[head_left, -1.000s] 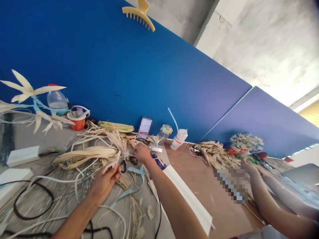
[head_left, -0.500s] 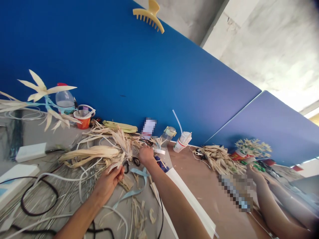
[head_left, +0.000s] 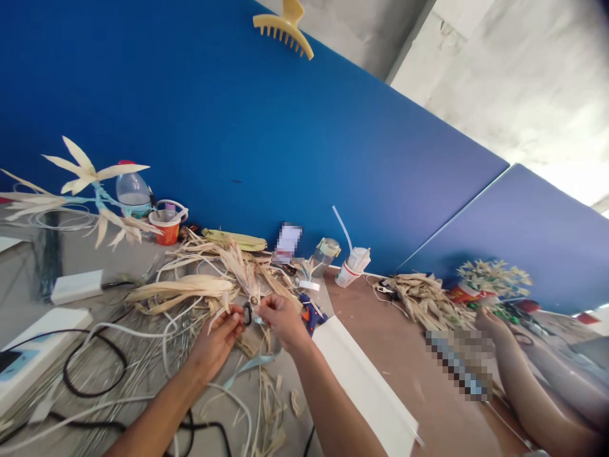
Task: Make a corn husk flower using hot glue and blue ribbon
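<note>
Fingers [head_left: 234, 322] of the left hand [head_left: 213, 344], we note, are pinched on a pale husk strip [head_left: 217, 317] just in front of the loose husk pile [head_left: 242, 266], a black loop handle [head_left: 247, 306] between the hands, and the right hand [head_left: 286, 322] has its fingertips bunched near the blue ribbon [head_left: 255, 362], though whether gripping it we cannot tell.

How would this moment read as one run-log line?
Left hand: pinching pale husk piece | Right hand: near light-blue ribbon, grip unclear | Beside: dried husks | Behind: blue partition
</note>
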`<state>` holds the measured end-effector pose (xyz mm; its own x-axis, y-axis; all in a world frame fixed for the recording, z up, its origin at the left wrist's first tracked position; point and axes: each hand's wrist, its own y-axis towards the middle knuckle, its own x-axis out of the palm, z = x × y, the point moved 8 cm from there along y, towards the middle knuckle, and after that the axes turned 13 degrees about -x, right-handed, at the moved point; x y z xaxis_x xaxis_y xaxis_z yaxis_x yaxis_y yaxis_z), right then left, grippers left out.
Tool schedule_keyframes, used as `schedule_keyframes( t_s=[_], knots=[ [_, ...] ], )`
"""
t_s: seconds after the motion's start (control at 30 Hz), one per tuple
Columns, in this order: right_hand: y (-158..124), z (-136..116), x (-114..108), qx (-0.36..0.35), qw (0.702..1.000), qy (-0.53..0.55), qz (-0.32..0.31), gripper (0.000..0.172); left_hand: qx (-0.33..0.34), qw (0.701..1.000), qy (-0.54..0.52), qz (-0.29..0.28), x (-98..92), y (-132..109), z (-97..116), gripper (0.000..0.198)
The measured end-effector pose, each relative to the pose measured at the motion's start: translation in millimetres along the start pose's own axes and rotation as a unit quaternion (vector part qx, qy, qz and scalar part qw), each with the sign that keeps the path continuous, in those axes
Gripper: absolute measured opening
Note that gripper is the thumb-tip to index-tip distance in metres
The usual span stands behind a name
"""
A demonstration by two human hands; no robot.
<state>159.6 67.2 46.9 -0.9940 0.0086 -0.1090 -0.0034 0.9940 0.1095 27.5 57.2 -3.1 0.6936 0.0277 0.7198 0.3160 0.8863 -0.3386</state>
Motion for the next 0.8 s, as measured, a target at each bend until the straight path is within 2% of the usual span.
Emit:
schedule_keyframes(
  t_s=[0.1,0.27,0.43,0.5,0.6,0.7,0.8],
  knots=[
    [-23,4,15,0.011,0.996,0.084,0.013,0.016,0.008,0.999,0.034,-0.006,4.6,-3,-1,0.025],
    [-37,9,26,0.035,0.987,0.155,0.0,0.021,0.003,0.997,0.077,-0.028,13.9,-8,-4,0.025],
    [-39,24,18,0.033,0.994,0.101,0.038,0.017,0.006,0.992,0.117,-0.036,14.6,-7,-4,0.022],
    [-39,30,19,0.027,0.997,0.071,0.028,0.016,0.003,0.992,0.126,-0.03,13.4,-6,-5,0.021],
    [-38,33,23,0.015,0.996,0.088,0.0,0.021,-0.029,0.992,0.123,-0.021,12.6,-4,-9,0.024],
    [-39,29,23,0.016,0.993,0.115,-0.013,0.024,-0.056,0.992,0.113,-0.015,13.3,-4,-12,0.026],
    [-41,20,22,0.008,0.996,0.087,-0.022,0.024,-0.061,0.992,0.109,0.004,9.8,-3,-14,0.028]
  ],
)
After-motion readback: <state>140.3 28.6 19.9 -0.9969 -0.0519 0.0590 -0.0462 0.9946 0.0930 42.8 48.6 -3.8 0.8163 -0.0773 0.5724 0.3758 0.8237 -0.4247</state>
